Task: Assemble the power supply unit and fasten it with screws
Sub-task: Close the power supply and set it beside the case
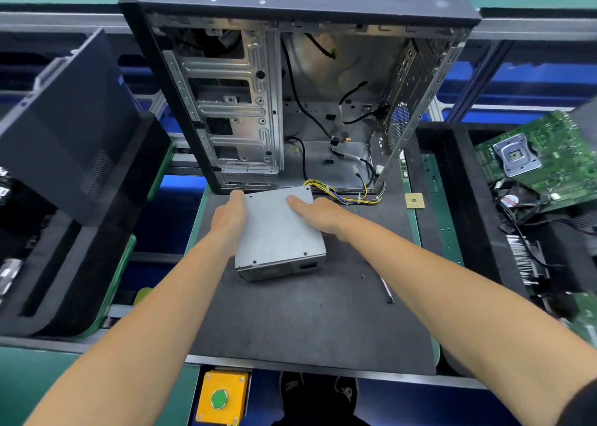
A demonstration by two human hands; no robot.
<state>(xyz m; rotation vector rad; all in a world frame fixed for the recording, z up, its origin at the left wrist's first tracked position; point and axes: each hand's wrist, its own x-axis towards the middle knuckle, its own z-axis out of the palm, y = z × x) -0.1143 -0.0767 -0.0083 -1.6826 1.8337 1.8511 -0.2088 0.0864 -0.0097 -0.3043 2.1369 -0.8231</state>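
Head view, grey metal power supply unit [277, 228], yellow cable bundle [342, 194]

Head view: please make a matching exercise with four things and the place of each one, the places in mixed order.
Things:
1. power supply
2. motherboard
3. push button
4. screwdriver

Places:
A. far right, tilted
B. between both hands
C. yellow box, bottom edge
D. mat, under the right forearm

Pairs: 1-B, 2-A, 3-C, 4-D
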